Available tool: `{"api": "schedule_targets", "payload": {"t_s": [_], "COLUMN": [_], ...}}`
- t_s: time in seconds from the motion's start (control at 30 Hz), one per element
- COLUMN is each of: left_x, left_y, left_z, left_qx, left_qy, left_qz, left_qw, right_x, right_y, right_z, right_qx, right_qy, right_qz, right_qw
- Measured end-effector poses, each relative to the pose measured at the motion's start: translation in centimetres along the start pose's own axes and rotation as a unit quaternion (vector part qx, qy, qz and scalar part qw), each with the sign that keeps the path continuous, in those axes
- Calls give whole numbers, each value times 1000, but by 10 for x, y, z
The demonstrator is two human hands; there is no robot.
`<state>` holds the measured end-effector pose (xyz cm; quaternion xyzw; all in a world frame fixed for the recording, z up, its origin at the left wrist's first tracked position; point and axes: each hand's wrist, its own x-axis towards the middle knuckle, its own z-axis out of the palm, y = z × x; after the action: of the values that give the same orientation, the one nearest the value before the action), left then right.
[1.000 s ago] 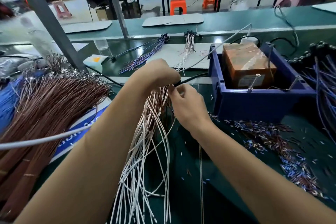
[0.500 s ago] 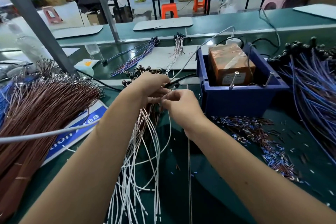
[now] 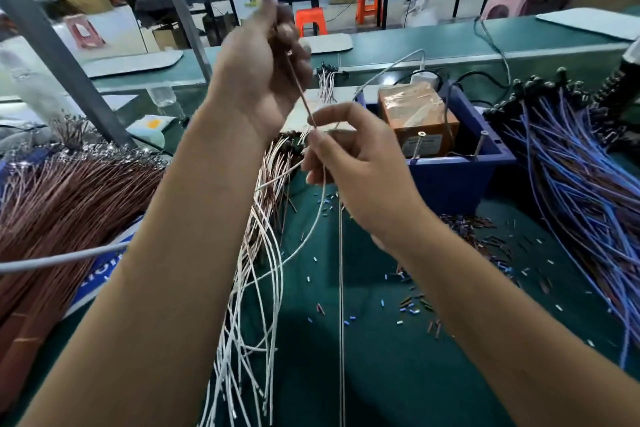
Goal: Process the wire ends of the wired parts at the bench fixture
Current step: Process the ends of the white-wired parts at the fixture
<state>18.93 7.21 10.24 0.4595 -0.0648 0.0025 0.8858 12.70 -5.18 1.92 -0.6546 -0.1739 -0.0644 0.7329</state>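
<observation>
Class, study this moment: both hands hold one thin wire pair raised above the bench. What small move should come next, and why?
Probably draw the thin brown-and-white wire pair clear of the loose pile of white and brown wires, towards the blue plastic bin. The left hand grips its top; the right hand pinches it lower, its tails trailing into the pile.
</observation>
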Motion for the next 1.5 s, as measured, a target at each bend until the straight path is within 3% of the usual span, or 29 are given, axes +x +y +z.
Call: {"api": "schedule_targets", "payload": {"t_s": [0.07, 0.13, 0.23, 0.3, 0.37, 0.43, 0.5, 0.57, 0.73, 0.87, 1.03, 1.27, 1.43, 1.5], "left_x": [-3, -6, -19, -36, -53, -67, -75, -79, -77, -70, -63, -68, -68, -69], "left_y": [6, 4, -18, -50, -87, -122, -151, -170, -197, -204, -209, -207, -198, -196], "left_z": [11, 15, 16, 16, 15, 13, 10, 11, 7, -8, -21, -18, -26, -27], "left_qx": [-96, -119, -9, 122, 305, 471, 582, 629, 646, 648, 578, 509, 423, 376], "left_qy": [-32, -38, -4, 10, -3, -66, -129, -155, -141, -130, -100, -119, -83, -66], "left_qz": [19, 46, 105, 167, 268, 327, 329, 301, 254, 275, 233, 158, 107, 90], "left_qw": [995, 991, 994, 978, 914, 817, 732, 700, 706, 698, 776, 838, 896, 920], "right_x": [1, 1, -4, -9, -15, -22, -30, -37, -45, -52, -54, -55, -56, -57], "right_y": [-11, -20, -28, -27, -24, -16, -6, 6, 35, 52, 63, 60, 52, 50], "right_z": [-16, -38, -77, -103, -126, -143, -158, -168, -181, -186, -187, -193, -206, -209], "right_qx": [-10, -60, -192, -274, -346, -413, -450, -455, -430, -397, -341, -250, -108, -110], "right_qy": [-12, -21, -18, -20, -31, -48, -51, -47, -36, -8, 12, 4, 97, 100], "right_qz": [-38, -80, -123, -124, -110, -103, -103, -105, -83, -75, -46, 18, 45, 50], "right_qw": [999, 995, 973, 954, 931, 904, 885, 883, 898, 915, 939, 968, 988, 988]}}
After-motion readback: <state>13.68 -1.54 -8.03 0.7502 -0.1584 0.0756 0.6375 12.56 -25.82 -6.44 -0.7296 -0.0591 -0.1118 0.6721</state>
